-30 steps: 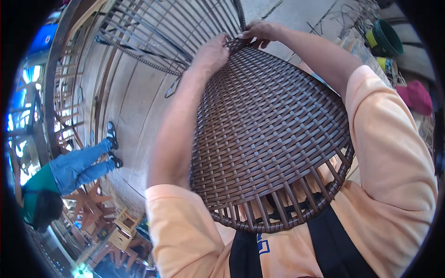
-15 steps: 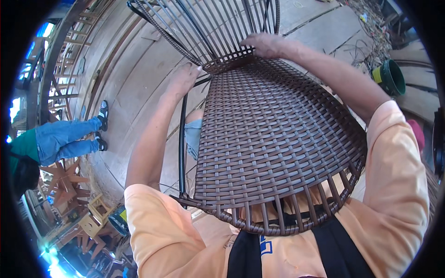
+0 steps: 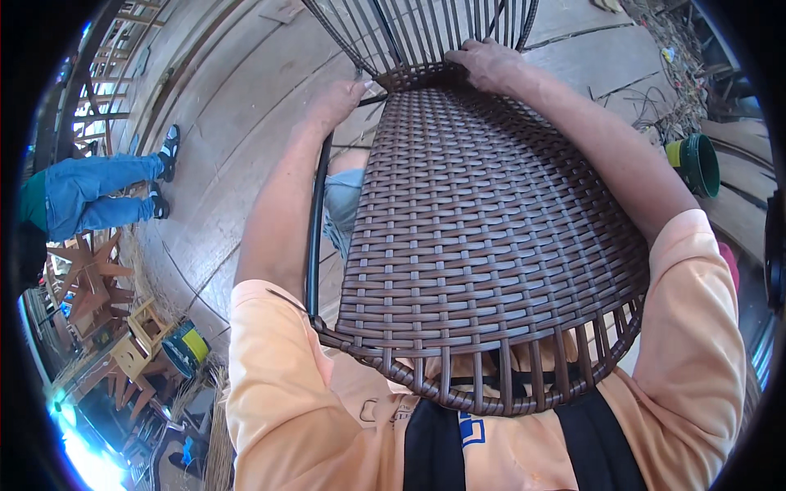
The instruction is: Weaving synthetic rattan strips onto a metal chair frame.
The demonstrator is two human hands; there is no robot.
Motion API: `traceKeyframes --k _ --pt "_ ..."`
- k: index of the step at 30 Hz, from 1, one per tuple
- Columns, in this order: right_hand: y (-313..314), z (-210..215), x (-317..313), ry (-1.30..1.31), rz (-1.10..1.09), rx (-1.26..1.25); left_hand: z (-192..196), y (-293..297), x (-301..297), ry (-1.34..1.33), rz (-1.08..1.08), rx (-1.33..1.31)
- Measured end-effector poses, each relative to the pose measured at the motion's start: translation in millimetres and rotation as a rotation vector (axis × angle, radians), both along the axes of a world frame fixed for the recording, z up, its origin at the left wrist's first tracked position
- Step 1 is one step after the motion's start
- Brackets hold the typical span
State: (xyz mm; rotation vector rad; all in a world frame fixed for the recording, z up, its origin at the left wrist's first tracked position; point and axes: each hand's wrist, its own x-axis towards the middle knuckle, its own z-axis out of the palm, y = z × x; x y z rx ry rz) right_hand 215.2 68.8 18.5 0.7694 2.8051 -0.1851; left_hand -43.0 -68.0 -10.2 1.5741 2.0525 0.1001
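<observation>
A brown wicker chair fills the middle of the view. Its tightly woven panel widens toward me and ends in a rounded, wrapped rim close to my chest. Beyond the weave, bare strands run lengthwise to the far edge. At the far left corner of the weave, my left hand has its fingers pinched together against the chair's edge; anything between them is too small to make out. My right hand lies over the far end of the weave, its fingers bent down among the strands and their tips partly hidden.
A person in blue jeans stands at the left on the boarded floor. Brown star-shaped pieces and a green bucket lie lower left. Another green bucket and scattered debris are at the right.
My view has shifted, so the chair's far end sits higher and further right. Both hands stay at the far end of the weave; the right hand's fingers have shifted slightly.
</observation>
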Motion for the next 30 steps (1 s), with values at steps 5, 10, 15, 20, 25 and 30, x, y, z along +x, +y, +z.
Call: traceKeyframes --k 5,10,15,20,25,30 --pt "-2 42 3 0.007 -0.042 -0.190 -6 -1 -2 -0.021 0.056 0.011" --pt "-60 175 57 0.179 0.167 -0.340 13 -36 -3 -0.035 0.123 0.399" --pt "-147 270 146 0.274 0.407 -1.063 96 -135 31 -1.028 0.527 0.569" --pt "-182 260 168 0.543 0.430 -0.943 136 -203 99 -1.667 0.244 0.930" --pt "-203 259 180 0.460 0.409 -0.640 145 -194 125 -1.789 0.442 1.149" --pt "-173 276 204 0.589 0.248 0.120 195 -147 158 -1.771 0.298 1.098"
